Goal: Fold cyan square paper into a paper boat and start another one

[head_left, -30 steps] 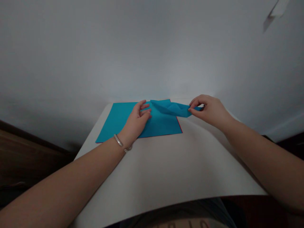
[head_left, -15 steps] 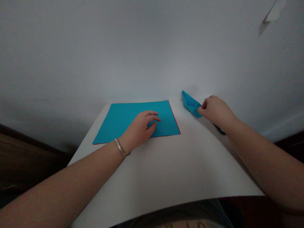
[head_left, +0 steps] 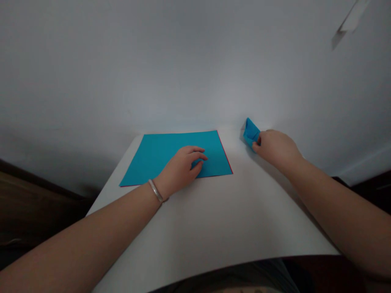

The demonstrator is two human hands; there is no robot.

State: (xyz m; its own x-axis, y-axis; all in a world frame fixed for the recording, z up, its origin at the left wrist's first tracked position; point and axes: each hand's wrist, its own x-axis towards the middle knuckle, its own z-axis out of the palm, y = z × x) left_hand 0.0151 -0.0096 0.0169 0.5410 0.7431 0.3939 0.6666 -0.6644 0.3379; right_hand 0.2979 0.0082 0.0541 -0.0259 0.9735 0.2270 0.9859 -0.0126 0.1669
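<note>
A folded blue paper boat (head_left: 251, 132) is at the back right of the table, close to the wall. My right hand (head_left: 276, 148) pinches its near end, and the fingers cover that part. Flat on the table lies a blue paper sheet (head_left: 161, 150), with thin red edges showing beneath its right and front sides. My left hand (head_left: 186, 165) is over the sheet's front part with its fingers apart and loosely bent, holding nothing. A silver bracelet (head_left: 155, 190) circles my left wrist.
The white table (head_left: 214, 224) meets a pale wall (head_left: 189, 73) at its back edge. Something wooden and brown (head_left: 36, 199) stands low at the left. A white piece (head_left: 354, 18) sticks out from the wall at upper right.
My right hand has shifted slightly, and the paper boat has moved right and turned so that less of its length shows. My left hand and the sheet are nearly unchanged.
</note>
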